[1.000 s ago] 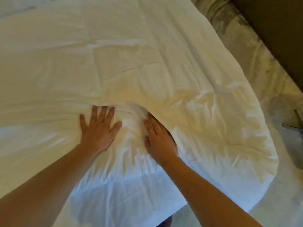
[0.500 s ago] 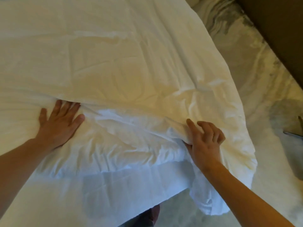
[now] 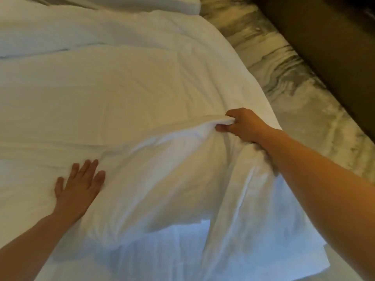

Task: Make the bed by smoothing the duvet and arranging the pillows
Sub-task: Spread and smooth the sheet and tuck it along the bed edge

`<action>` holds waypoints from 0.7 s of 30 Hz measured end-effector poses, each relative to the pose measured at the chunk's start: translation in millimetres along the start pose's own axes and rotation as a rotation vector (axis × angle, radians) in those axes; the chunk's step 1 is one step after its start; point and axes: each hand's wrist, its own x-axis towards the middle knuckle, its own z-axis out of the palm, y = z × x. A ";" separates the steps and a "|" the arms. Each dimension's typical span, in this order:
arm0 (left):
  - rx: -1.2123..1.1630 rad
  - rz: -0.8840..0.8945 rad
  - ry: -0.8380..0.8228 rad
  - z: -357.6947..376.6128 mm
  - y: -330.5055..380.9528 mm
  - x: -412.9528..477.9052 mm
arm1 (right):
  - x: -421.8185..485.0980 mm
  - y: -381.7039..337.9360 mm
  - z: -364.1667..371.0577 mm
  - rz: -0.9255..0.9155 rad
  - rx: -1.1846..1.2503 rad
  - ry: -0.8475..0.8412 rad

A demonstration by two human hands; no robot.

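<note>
A white duvet (image 3: pixel 125 94) covers the bed and fills most of the head view, with creases running across its middle. My left hand (image 3: pixel 80 187) lies flat on it at the lower left, fingers spread and pressing down. My right hand (image 3: pixel 242 124) is at the right of centre, fingers closed on a bunched fold of the duvet near its right edge, lifting a ridge of cloth. The duvet's near right corner (image 3: pixel 304 250) hangs off the bed. A white pillow (image 3: pixel 162 5) shows at the top edge.
Marbled grey and cream floor (image 3: pixel 294 94) runs along the right side of the bed. A dark brown wall or furniture panel (image 3: pixel 334 47) borders it at the upper right.
My right hand has moved up and right and closed on a fold of the duvet, pulling it up. My left hand stays flat and has shifted slightly. The view has tilted toward the pillow.
</note>
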 end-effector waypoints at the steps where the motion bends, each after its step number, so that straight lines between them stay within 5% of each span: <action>1: -0.049 -0.021 0.029 -2.4 6.0 1.4 | 14.6 -4.0 21.4 0.035 -0.159 0.060; 3: -0.150 -0.038 0.114 -5.4 22.4 3.6 | 22.8 -8.9 80.3 0.171 -0.430 0.080; 7: -0.099 0.233 0.149 -0.6 73.7 4.1 | 3.1 -6.7 161.7 0.321 -0.317 -0.096; 12: 0.120 0.505 -0.011 31.3 140.4 18.7 | -34.5 -10.1 141.5 0.275 -0.234 0.125; 16: 0.217 0.489 -0.084 57.8 140.8 24.9 | -142.1 -45.4 133.3 0.251 0.217 0.441; 21: 0.231 0.494 -0.102 57.0 136.6 20.9 | -281.3 -108.2 169.1 0.883 0.968 0.496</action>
